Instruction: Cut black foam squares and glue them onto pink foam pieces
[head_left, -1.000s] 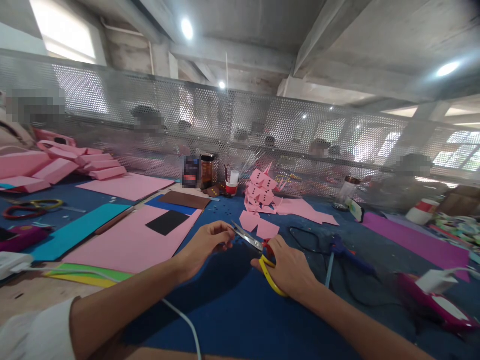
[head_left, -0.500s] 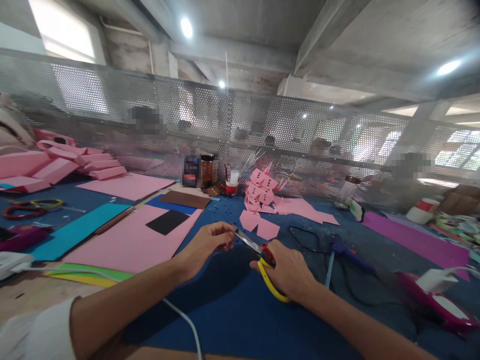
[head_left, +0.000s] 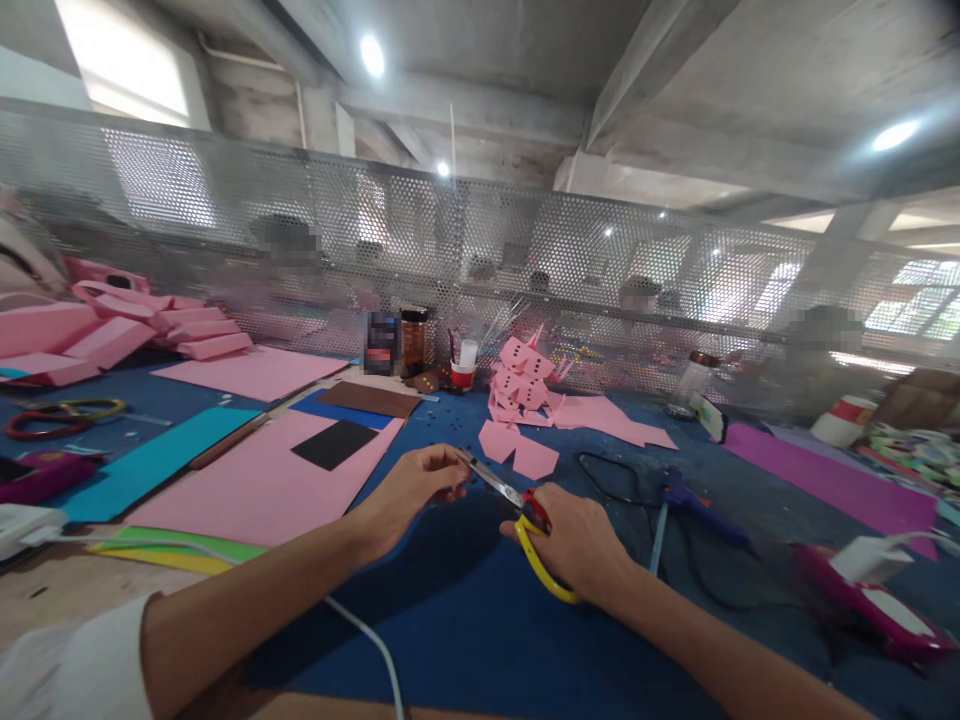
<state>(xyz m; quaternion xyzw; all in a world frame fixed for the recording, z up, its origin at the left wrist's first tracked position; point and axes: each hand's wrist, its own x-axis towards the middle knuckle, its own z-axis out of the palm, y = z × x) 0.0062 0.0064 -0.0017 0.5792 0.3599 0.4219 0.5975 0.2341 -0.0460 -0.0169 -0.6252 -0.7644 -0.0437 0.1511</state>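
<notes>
My right hand (head_left: 574, 535) grips a pair of scissors (head_left: 531, 545) with yellow and red handles; the blades point away and to the left. Their tips meet the fingers of my left hand (head_left: 420, 490), which are pinched together. A small dark bit shows at the blade tips, too small to make out. Just beyond the blades lie pink paper pieces with angled edges (head_left: 534, 458). Behind them stands a pink folded-paper figure (head_left: 523, 375) with black dots. Tiny dark scraps are scattered on the blue mat (head_left: 465, 640) near my left hand.
Left of me lie pink sheets (head_left: 247, 480), a black paper piece (head_left: 335, 443), a turquoise strip (head_left: 165, 460) and other scissors (head_left: 64, 415). To the right are a blue glue gun (head_left: 697, 505) with its cord, purple paper (head_left: 832, 480) and a magenta power strip (head_left: 874, 610). A mesh panel (head_left: 420, 230) runs behind.
</notes>
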